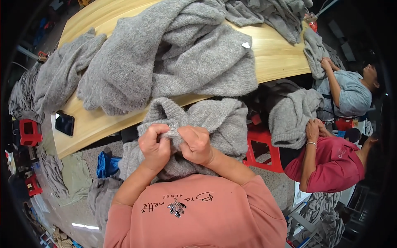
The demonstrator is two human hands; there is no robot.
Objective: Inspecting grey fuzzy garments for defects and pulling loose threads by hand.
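A grey knitted sweater [217, 124] lies bunched over my lap, against the near edge of the table. My left hand [155, 144] is closed on a fold of it. Close beside it, my right hand [194, 144] grips the same knit, with both sets of fingers pinched near the sweater's raised ribbed edge. Whether a needle or thread sits between the fingertips is too small to make out. Just beyond my hands, a large heap of grey knitwear [198, 62] spreads across the table, with a small white tag on its right part.
The wooden table [281, 62] slants across the view. A black phone [64, 123] lies at its left corner. On the right, a person in a dark red shirt [331, 165] and another in grey-blue [351, 91] handle grey knits. Red stools [262, 153] and piled garments stand around.
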